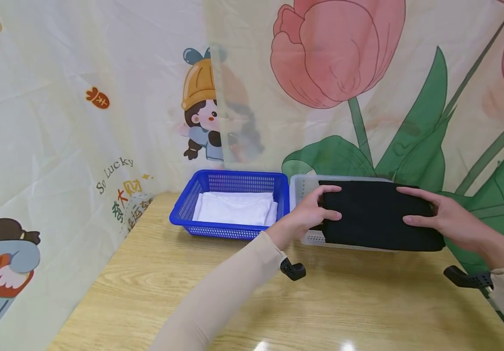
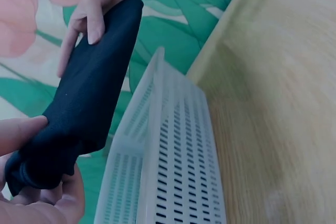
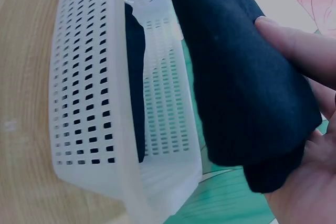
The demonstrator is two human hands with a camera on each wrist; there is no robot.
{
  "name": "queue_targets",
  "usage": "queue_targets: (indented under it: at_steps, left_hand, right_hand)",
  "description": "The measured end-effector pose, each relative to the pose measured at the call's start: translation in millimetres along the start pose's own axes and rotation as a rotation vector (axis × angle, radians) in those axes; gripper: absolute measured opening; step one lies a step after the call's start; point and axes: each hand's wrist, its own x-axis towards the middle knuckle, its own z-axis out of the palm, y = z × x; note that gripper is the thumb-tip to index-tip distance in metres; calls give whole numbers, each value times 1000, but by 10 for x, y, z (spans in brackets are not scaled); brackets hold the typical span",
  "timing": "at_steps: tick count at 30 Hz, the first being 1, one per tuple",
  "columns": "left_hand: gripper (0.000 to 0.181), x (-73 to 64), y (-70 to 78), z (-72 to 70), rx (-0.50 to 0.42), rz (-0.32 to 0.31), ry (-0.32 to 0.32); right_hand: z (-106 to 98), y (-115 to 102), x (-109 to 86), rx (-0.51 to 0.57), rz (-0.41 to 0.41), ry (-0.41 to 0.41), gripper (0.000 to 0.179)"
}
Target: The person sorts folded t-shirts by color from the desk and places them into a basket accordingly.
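Observation:
A folded black cloth [image 1: 375,214] is held up over the white perforated basket [image 1: 311,238], hiding most of it in the head view. My left hand [image 1: 309,212] grips the cloth's left end, thumb on one face and fingers underneath. At the other end my right hand [image 1: 451,219] pinches it the same way. In the right wrist view, the cloth [image 3: 236,72] hangs apart from the white basket [image 3: 123,129], and another black piece of fabric [image 3: 135,82] lies inside that basket.
A blue basket [image 1: 230,235] stands directly left of the white one, with folded white cloth [image 1: 234,207] inside. Both sit at the back of a wooden table [image 1: 322,302]. Behind hangs a printed curtain [image 1: 252,73] with tulips and cartoon figures.

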Motion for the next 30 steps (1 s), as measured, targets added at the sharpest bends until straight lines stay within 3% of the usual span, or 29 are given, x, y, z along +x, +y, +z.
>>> queue_targets:
  at_steps: [7, 12, 16, 24, 30]
  left_hand:
    - [64, 203, -50, -39, 2, 48, 54]
    - [63, 329, -105, -44, -4, 43, 96]
    - [62, 411, -150, -69, 16, 36, 116]
    - [63, 518, -309, -118, 55, -3, 187]
    - [65, 590, -400, -83, 94, -5, 232]
  right_hand:
    - [-18, 7, 226, 4, 64, -21, 80]
    - [-26, 38, 352, 48, 88, -23, 85]
    - [-6, 111, 436, 2, 84, 1, 84]
    - [183, 303, 586, 112, 105, 34, 83]
    - [302, 402, 656, 95, 128, 75, 86]
